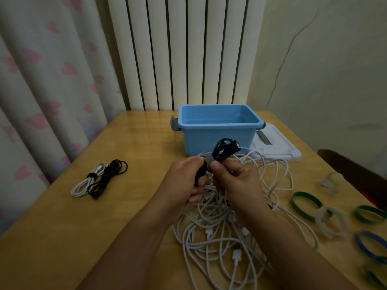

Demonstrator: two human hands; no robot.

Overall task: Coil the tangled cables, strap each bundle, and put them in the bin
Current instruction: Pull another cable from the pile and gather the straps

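Strapping step in hand. Left hand (186, 178) and right hand (232, 176) both clamp the black cable bundle (225, 150), pinching a grey strap (209, 159) at its waist. Beyond the grip, the bin (217, 122) sits empty. Judged next: cinch the strap, then bin 1 bundle.

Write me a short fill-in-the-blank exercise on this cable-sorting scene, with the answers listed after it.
1. Both hands, left hand and right hand, hold a coiled ____ cable bundle with a grey strap around it.
2. The open light blue plastic bin holds ____ cables.
3. Two strapped cable bundles, one white and one black, lie on the wooden table to the ____ of the hands.
4. The tangled pile of loose cables under the hands is ____ in colour.

Missing words: black; no; left; white
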